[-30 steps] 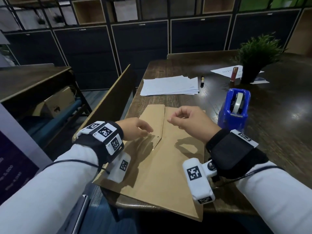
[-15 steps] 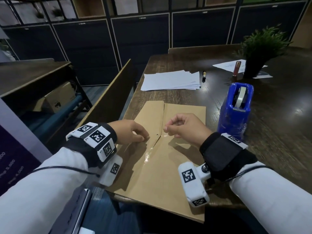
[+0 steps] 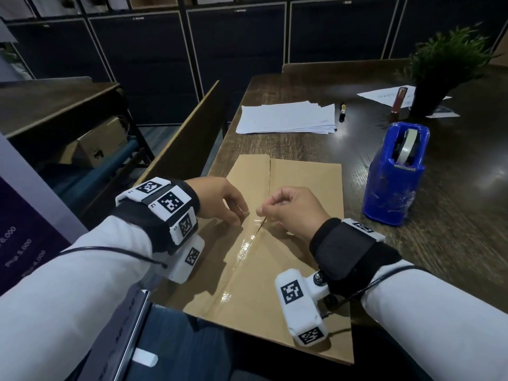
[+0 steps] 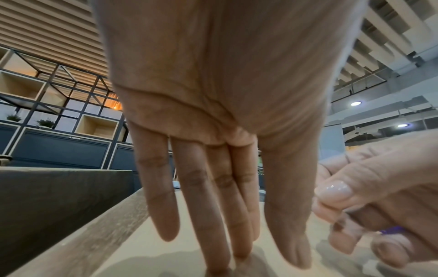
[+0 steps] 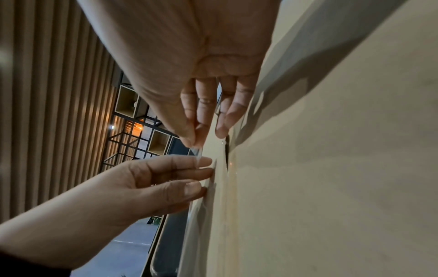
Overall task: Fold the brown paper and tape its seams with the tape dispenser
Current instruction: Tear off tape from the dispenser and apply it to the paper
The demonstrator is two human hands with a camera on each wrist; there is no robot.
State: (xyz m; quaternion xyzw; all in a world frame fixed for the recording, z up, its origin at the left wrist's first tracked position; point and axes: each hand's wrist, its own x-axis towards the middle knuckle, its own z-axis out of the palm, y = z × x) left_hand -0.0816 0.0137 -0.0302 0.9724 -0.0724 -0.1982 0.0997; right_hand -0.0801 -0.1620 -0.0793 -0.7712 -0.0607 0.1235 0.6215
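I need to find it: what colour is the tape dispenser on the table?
The tape dispenser is blue; the head view shows it best.

A stack of white paper [image 3: 287,118], a marker [image 3: 342,111] and a potted plant [image 3: 442,70] sit on the desk [image 3: 453,215] beyond the hands.

One brown paper [image 3: 302,193], one tape dispenser [image 3: 393,174], two hands (perhaps one pen [image 3: 342,111]).
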